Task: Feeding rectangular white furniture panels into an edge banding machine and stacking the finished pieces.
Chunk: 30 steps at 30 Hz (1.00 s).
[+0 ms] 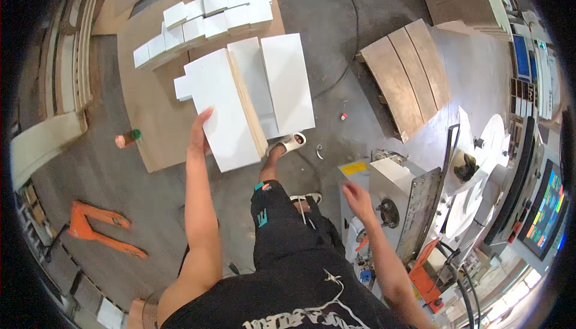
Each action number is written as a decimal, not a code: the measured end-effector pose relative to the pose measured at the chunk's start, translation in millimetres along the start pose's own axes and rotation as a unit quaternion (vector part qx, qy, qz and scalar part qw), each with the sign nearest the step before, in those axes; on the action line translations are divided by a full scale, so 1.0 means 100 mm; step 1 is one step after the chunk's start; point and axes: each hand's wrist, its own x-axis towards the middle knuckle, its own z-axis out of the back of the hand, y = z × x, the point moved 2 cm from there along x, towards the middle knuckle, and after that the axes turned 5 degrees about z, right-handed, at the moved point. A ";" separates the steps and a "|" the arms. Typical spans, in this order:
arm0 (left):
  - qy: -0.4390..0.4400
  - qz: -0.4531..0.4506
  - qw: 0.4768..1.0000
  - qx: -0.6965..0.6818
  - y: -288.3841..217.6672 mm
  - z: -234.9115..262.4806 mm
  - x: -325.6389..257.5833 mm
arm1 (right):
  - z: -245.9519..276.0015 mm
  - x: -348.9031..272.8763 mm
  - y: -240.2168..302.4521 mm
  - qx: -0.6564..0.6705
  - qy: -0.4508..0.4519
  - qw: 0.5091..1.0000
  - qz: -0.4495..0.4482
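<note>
White board stack [225, 110] in left hand [199, 132] grip, fingers hidden beneath, right hand [358, 197] open

The left hand [200, 131] lies against the edge of a thick stack of white-faced flat boards [225, 110], so its palm is hidden. The right hand [358, 199] is blurred, fingers indistinct, near a grey metal machine housing [393, 191]. The orange pallet jack [99, 228] is cut off at the dark fisheye rim. The colourful monitor screen [545, 209] is too small to tell.
</note>
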 end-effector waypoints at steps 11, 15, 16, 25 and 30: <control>0.084 -0.012 0.992 0.090 0.02 -1.06 0.33 | -0.23 2.34 1.98 0.326 0.014 0.933 0.155; 0.102 -0.022 0.988 0.116 0.46 -1.43 0.63 | -0.21 2.56 1.79 0.452 0.137 0.878 0.072; 0.119 -0.020 0.989 0.082 0.35 -1.55 0.48 | -0.24 2.51 1.84 0.472 0.155 0.866 0.066; 0.102 -0.045 0.993 -0.033 0.58 -1.29 0.74 | -0.19 2.49 1.92 0.470 0.164 0.867 0.042; -0.254 -0.072 0.960 0.095 1.16 -0.57 0.95 | -0.14 2.75 1.10 0.475 0.129 0.868 0.068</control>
